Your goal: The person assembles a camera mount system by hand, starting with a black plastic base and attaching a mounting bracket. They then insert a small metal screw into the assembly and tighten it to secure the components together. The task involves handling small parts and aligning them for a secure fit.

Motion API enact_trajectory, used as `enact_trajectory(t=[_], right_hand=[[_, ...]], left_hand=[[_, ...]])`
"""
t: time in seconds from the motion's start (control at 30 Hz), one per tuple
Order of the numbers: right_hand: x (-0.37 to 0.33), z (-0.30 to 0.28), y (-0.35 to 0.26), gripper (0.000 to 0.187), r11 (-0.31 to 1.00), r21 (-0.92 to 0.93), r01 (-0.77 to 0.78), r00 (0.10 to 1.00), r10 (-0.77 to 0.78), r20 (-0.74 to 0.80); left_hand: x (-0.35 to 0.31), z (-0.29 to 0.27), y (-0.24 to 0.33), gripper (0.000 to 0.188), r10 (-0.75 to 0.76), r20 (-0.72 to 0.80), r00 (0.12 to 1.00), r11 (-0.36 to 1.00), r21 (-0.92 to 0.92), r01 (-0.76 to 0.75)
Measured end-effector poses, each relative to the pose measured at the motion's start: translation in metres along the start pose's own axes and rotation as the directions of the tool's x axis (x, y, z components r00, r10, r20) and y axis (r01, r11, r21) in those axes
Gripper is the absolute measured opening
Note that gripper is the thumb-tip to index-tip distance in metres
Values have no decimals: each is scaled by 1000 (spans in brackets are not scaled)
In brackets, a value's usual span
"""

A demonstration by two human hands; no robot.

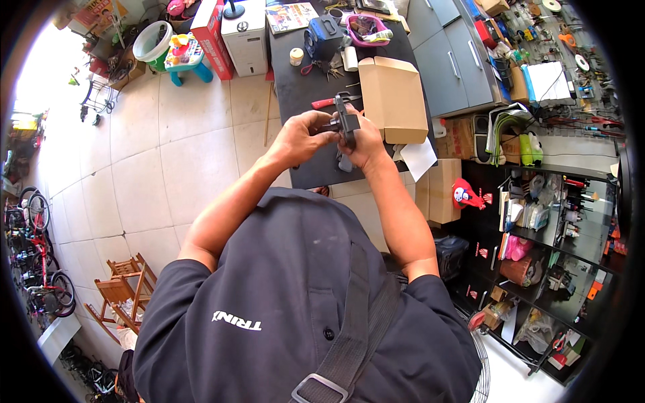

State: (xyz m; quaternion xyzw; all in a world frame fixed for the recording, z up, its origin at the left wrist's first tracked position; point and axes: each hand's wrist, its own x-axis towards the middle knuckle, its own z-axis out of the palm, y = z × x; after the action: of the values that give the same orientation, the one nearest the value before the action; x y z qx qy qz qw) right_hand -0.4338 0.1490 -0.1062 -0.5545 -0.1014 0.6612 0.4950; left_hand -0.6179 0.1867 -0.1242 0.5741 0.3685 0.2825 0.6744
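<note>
Over the near part of the black table (306, 176), I hold up a small black part (347, 123) with a flat, narrow body and a blocky side. I cannot tell its exact kind. My right hand (367, 142) is closed around its right side. From the left, my left hand (304, 140) pinches a short dark piece that sticks out of it; the fingertips hide most of that piece. Just beyond my hands lies a red-handled tool (324, 104), partly covered by the black part. An opened cardboard box (395, 101) lies right of my right hand.
A white paper sheet (419, 160) overhangs the table's right edge. Keys (330, 70), a dark blue boxy device (324, 39) and a pink basket (368, 31) are farther back. Grey cabinets (447, 57) and crowded black shelves (537, 232) stand right; folding wooden chairs (124, 292) stand left.
</note>
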Motion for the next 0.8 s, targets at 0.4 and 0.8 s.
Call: enact_trajectory(t=[0.4,0.8], right_hand=[[2,-8,1,40,999,-23,29,997,-28,70],[5,-12,9,43,998,1,66,996,-66,66]], left_hand=[[0,-2,5,37,7,30,1000,995,-98,-4],[-3,-1,2,42,-68,101,993,985,162,51]])
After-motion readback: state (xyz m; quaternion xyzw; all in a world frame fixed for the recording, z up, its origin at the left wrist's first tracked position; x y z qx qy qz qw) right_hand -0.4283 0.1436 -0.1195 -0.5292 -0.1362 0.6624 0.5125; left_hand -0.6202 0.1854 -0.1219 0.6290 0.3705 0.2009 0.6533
